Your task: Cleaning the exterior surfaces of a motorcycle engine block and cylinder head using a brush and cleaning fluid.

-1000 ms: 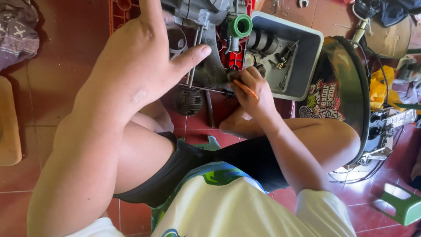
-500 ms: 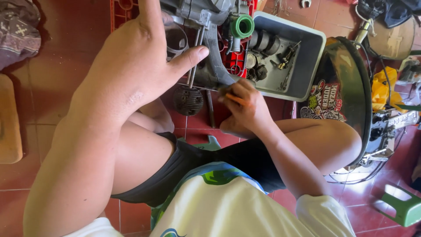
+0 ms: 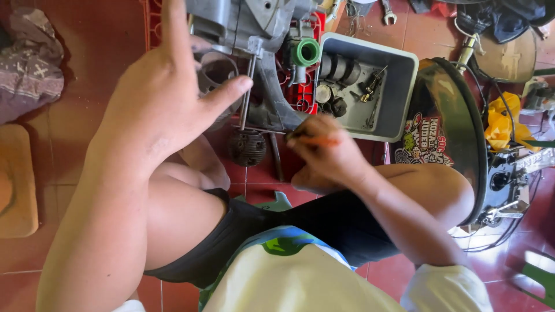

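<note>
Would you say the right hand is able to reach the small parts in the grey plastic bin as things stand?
Probably yes. The right hand sits just beside the open-topped grey bin, and nothing lies between them. It is, however, gripping a thin orange-handled tool, so the fingers are occupied.

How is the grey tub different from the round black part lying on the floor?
The grey tub is a pale, boxy container with straight walls; the round black part is dark, cylinder-like and ribbed. The tub holds several small metal pieces; the black part holds nothing that shows. The tub sits off beside the right hand; the black part lies between both hands, below the left hand. Both rest on the red tiled floor.
</note>
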